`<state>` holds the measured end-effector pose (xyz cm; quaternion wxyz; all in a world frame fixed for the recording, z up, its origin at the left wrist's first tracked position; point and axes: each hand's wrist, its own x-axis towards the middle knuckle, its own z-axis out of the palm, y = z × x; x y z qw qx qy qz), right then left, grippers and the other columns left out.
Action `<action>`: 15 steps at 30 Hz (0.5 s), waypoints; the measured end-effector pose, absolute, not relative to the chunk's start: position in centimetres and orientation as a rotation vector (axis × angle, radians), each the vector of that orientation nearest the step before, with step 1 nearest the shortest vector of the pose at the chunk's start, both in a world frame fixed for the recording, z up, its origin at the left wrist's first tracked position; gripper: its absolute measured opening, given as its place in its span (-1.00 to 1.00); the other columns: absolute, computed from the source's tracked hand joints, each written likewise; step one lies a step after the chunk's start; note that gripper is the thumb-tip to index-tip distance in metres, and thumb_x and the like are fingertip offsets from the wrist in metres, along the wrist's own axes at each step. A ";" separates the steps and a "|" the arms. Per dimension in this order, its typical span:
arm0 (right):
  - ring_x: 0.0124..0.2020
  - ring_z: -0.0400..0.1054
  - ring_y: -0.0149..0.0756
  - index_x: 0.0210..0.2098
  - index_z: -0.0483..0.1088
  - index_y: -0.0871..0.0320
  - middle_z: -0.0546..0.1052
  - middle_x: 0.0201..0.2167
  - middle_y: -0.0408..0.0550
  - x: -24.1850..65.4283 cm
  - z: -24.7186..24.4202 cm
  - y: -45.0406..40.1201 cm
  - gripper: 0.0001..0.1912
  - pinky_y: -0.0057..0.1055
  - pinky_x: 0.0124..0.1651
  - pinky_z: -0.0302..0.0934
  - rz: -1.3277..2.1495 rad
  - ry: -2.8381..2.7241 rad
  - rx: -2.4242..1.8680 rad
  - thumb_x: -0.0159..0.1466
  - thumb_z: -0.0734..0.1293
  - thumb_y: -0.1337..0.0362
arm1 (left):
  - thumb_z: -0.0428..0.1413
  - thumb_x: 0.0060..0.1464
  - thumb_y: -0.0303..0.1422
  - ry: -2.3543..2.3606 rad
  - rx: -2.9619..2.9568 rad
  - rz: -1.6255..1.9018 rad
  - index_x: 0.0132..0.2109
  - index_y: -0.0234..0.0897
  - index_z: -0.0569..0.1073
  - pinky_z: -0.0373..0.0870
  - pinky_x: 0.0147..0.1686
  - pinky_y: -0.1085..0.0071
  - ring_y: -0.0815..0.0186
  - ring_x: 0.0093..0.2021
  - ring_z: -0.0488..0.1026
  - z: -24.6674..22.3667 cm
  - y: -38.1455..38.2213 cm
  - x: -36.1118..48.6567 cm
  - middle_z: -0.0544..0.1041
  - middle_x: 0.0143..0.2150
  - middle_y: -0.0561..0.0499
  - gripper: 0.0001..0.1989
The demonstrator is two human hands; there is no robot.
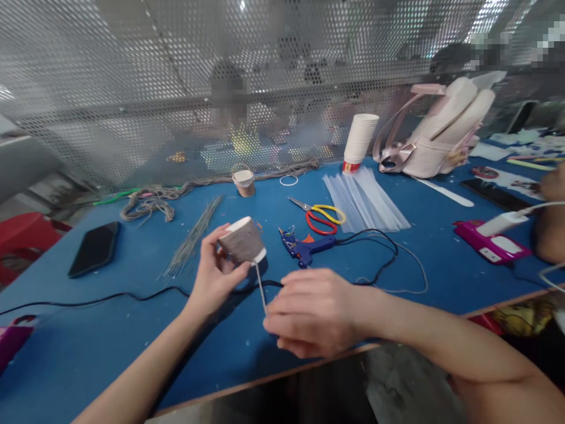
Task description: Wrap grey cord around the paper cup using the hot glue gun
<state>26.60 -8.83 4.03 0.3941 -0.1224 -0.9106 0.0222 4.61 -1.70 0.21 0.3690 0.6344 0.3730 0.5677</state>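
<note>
Your left hand (pixel 214 274) grips the grey-sided cup (pixel 242 241), tilted above the table (pixel 79 359); your right hand (pixel 314 312) pinches the cord (pixel 261 287) running from it. Overpulling might dent the cup; slack, loosen the cord.

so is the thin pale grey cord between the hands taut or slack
Apparently taut: the cord runs straight between left hand and right hand.

Perforated metal screen (pixel 132 88) behind blue table (pixel 110 347)
</note>
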 end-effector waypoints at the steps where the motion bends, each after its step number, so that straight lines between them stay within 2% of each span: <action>1: -0.26 0.51 -0.34 -0.16 0.45 0.19 0.63 -0.25 -0.04 27.4 4.6 -8.6 -0.79 -0.38 -0.10 0.38 0.045 -2.243 -0.298 0.37 0.21 0.25 | 0.37 -0.28 -0.40 0.939 1.599 1.504 -0.04 -0.11 0.32 0.44 -0.01 0.28 0.27 0.00 0.40 0.3 -1.4 4.5 0.31 0.15 -0.05 -0.39; 3: -0.17 0.52 -0.35 -0.06 0.43 0.18 0.63 -0.20 -0.02 28.9 5.4 -7.8 -0.75 -0.42 -0.06 0.38 0.133 -2.061 -0.457 0.39 0.18 0.26 | 0.40 -0.30 -0.41 0.891 1.511 1.545 -0.04 -0.11 0.34 0.44 0.01 0.31 0.29 0.00 0.39 0.5 -1.0 4.5 0.35 0.08 0.00 -0.36; 7: -0.20 0.52 -0.35 -0.04 0.43 0.19 0.61 -0.18 -0.02 31.0 4.4 -4.9 -0.72 -0.38 -0.12 0.42 0.352 -1.823 -1.011 0.38 0.15 0.33 | 0.44 -0.37 -0.44 0.781 1.376 1.540 -0.05 -0.07 0.36 0.47 -0.03 0.38 0.37 -0.03 0.35 0.8 -0.6 4.3 0.34 0.02 0.09 -0.32; 11: -0.01 0.46 -0.13 -0.11 0.49 0.22 0.58 -0.07 0.06 31.6 2.1 -2.4 -0.69 -0.15 0.09 0.31 0.172 -2.162 -1.305 0.23 0.21 0.49 | 0.45 -0.39 -0.46 0.736 1.364 1.550 -0.05 -0.04 0.38 0.51 -0.11 0.40 0.38 -0.07 0.35 1.0 -0.4 4.1 0.34 -0.02 0.10 -0.30; 15: 0.07 0.41 -0.11 -0.04 0.48 0.25 0.55 0.00 0.09 31.7 1.9 -1.8 -0.62 -0.13 0.16 0.25 0.105 -2.193 -1.389 0.23 0.18 0.52 | 0.44 -0.36 -0.44 0.688 1.479 1.640 -0.04 -0.04 0.37 0.50 -0.04 0.28 0.32 0.00 0.35 1.4 -0.5 3.6 0.36 0.00 0.06 -0.32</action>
